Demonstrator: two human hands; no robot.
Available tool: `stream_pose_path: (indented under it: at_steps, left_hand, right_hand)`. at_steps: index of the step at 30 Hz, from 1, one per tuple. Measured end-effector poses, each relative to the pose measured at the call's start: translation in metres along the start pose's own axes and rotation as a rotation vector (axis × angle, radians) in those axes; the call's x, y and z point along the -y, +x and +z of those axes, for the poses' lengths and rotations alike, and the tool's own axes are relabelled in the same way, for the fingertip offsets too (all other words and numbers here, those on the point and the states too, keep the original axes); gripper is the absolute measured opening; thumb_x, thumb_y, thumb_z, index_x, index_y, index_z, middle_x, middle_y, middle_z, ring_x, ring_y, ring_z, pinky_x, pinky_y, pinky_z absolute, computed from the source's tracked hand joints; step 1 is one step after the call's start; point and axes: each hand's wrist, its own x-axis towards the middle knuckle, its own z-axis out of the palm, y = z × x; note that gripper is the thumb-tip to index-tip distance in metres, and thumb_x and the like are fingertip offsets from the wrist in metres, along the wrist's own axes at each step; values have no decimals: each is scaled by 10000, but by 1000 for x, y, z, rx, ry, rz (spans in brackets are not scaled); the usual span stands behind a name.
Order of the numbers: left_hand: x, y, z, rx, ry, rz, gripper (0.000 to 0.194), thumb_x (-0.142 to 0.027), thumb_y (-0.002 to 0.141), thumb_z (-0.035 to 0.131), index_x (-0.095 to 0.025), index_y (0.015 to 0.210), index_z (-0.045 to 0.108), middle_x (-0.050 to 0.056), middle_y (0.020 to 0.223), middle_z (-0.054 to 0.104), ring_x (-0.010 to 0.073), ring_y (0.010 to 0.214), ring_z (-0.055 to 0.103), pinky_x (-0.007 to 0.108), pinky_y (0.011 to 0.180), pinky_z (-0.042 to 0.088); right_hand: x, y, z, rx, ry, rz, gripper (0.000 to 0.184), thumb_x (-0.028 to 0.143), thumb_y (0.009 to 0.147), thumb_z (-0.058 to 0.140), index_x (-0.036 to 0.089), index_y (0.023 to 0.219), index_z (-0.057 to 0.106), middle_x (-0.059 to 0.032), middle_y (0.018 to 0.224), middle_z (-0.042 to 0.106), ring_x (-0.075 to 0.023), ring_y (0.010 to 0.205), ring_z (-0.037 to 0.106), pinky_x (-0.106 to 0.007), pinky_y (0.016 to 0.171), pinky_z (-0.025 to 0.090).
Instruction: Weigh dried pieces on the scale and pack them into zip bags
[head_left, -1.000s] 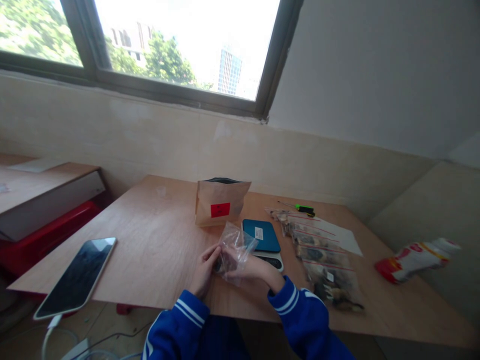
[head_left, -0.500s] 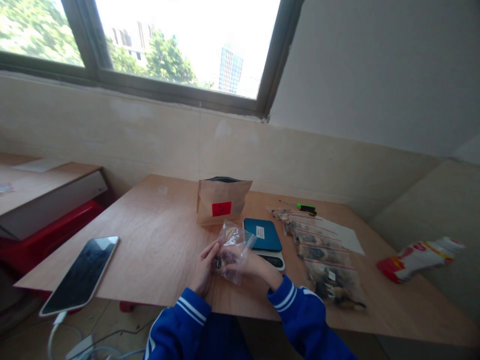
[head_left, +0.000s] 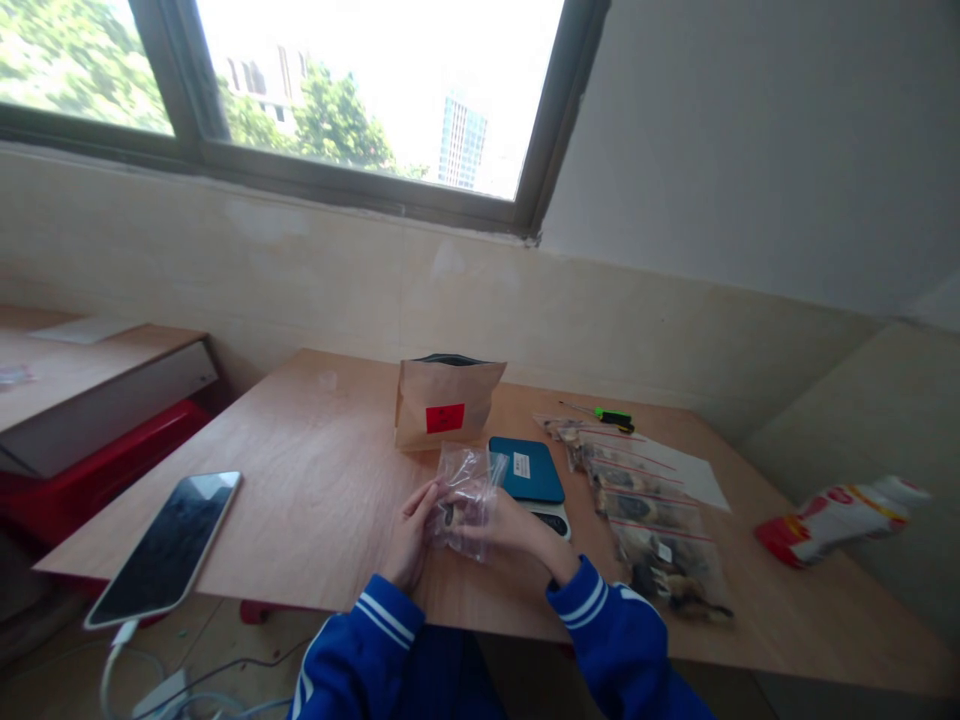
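A clear plastic bag (head_left: 471,470) is between my hands at the table's front edge. My left hand (head_left: 406,535) pinches the bag's left side with thumb and fingers. My right hand (head_left: 514,525) reaches in from the right, its bent fingers showing through the film; whether they are inside the bag or behind it I cannot tell. A small dark piece (head_left: 448,513) shows by the right fingertips, too blurred to name. Just beyond the right hand is a kitchen scale (head_left: 544,480) with a blue top. A brown paper pouch (head_left: 420,400) with a red label stands open behind the bag.
Several filled zip bags (head_left: 660,560) lie in an overlapping row on the right, beside a white sheet (head_left: 697,470). A green-and-black screwdriver (head_left: 611,415) lies behind them. A white-and-red bottle (head_left: 832,520) is far right. A phone (head_left: 169,545) with a cable lies at left.
The right hand has shifted slightly right within the plastic's folds. The bag's top has crumpled and sunk a little. The left hand keeps its hold.
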Motion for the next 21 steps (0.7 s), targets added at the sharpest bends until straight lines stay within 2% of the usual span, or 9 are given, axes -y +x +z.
stream_pose_path:
  at_steps: [4, 7, 11, 13, 17, 19, 21]
  left_hand:
    - [0, 0, 0, 10, 1, 13, 472, -386, 723, 728, -140, 1120, 660, 141, 1053, 725, 244, 905, 703, 329, 728, 574]
    - [1, 1, 0, -1, -54, 22, 443, -379, 720, 731, -150, 1091, 655, 121, 1032, 733, 249, 933, 699, 356, 794, 563]
    - [1, 2, 1, -54, -60, 26, 437, -392, 706, 741, -157, 1061, 638, 109, 1016, 734, 252, 910, 706, 371, 792, 564]
    - [1, 2, 1, -71, -53, 25, 464, -395, 700, 746, -149, 1074, 623, 111, 993, 736, 252, 884, 712, 366, 772, 569]
    - [0, 3, -1, -98, -86, 28, 479, -385, 703, 745, -140, 1092, 614, 113, 981, 737, 248, 875, 712, 352, 760, 570]
    - [1, 4, -3, -110, -99, 21, 458, -377, 705, 744, -140, 1077, 620, 111, 977, 738, 246, 870, 712, 347, 756, 570]
    - [2, 5, -4, -110, -98, 8, 446, -374, 705, 743, -139, 1065, 624, 109, 969, 739, 247, 864, 713, 350, 752, 571]
  right_hand:
    - [4, -7, -10, -73, -216, 9, 349, 185, 819, 623, 206, 1168, 632, -71, 1089, 665, -207, 974, 611, -359, 902, 464]
    - [5, -11, -15, -155, -355, 18, 265, 183, 818, 619, 180, 1081, 646, -89, 1071, 640, -221, 1011, 585, -387, 929, 447]
    - [11, -14, -29, -231, -361, 37, 240, 209, 790, 648, 163, 1024, 627, -73, 961, 627, -182, 845, 592, -325, 780, 490]
    - [20, -17, -42, -280, -342, 46, 277, 224, 778, 657, 172, 1048, 624, -55, 940, 629, -158, 786, 590, -295, 727, 488]
    - [47, -19, -81, -320, -330, 58, 268, 262, 781, 656, 184, 1036, 639, -44, 942, 643, -153, 798, 599, -277, 712, 491]
    - [62, -14, -101, -350, -338, 42, 290, 308, 789, 663, 188, 1052, 635, -43, 941, 644, -151, 787, 597, -273, 696, 492]
    - [75, -1, -116, -434, -375, -3, 316, 362, 796, 662, 188, 1059, 636, -47, 959, 637, -153, 800, 592, -281, 711, 492]
